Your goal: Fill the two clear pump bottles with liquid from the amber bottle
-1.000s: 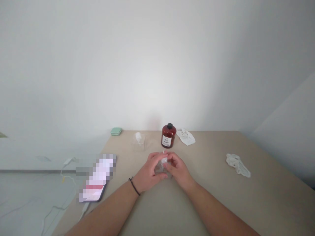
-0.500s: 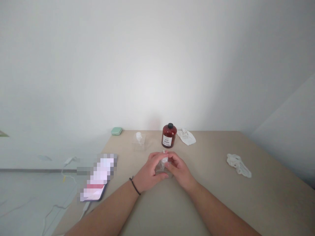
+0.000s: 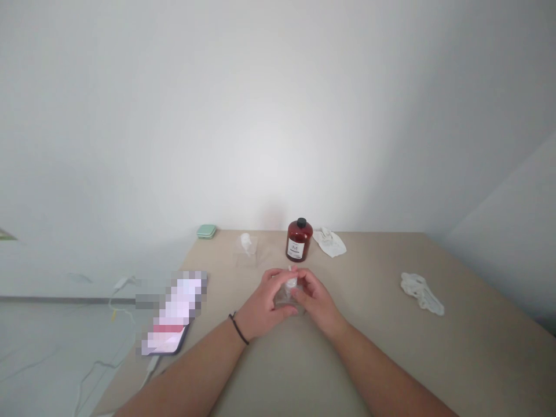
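A small clear, square-bodied bottle (image 3: 284, 298) with a whitish top (image 3: 291, 282) stands on the table between my hands. My left hand (image 3: 263, 307) is curved around its left side, with the thumb along the near side and the fingers over the far side. The fingers of my right hand (image 3: 319, 301) pinch at the whitish top from the right. Between them, my hands cover much of the bottle. Just behind it is a dark red bottle (image 3: 299, 240) with a black cap and a white label.
Another clear square container (image 3: 247, 259) with a white top (image 3: 246, 240) is at the back left, near a green case (image 3: 206, 231). A phone (image 3: 176, 313) on a cable lies left. Crumpled white tissues (image 3: 332, 246) lie behind; a crumpled white piece (image 3: 421, 293) lies right.
Almost nothing differs. Both hands stay around the clear bottle, with only a very slight shift of the fingers and of the view.
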`<action>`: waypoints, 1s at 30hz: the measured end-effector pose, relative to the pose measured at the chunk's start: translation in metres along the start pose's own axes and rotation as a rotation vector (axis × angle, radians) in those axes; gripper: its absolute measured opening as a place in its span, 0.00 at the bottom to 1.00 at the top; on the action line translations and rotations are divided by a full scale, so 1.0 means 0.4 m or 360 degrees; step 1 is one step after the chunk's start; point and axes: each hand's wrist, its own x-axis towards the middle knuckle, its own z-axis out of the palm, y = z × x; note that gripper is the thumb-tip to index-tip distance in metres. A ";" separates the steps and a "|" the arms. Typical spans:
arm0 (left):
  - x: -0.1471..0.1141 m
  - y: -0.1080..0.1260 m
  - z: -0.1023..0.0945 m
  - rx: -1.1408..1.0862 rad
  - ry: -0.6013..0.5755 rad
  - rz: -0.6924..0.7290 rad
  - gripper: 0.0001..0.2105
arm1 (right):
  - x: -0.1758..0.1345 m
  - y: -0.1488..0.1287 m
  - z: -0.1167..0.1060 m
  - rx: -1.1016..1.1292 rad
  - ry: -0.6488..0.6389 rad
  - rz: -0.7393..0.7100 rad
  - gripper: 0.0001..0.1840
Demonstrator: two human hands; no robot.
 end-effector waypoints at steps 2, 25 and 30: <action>0.000 0.000 0.000 -0.0006 -0.0002 0.0008 0.31 | 0.002 0.004 0.001 -0.0008 0.0042 -0.0020 0.21; -0.001 0.000 -0.002 -0.0015 -0.0008 0.0029 0.31 | 0.004 0.002 -0.004 -0.0002 0.0053 0.0012 0.24; -0.001 0.004 -0.002 -0.0014 -0.0006 0.0002 0.30 | 0.000 -0.008 -0.006 -0.0105 0.0019 0.0016 0.19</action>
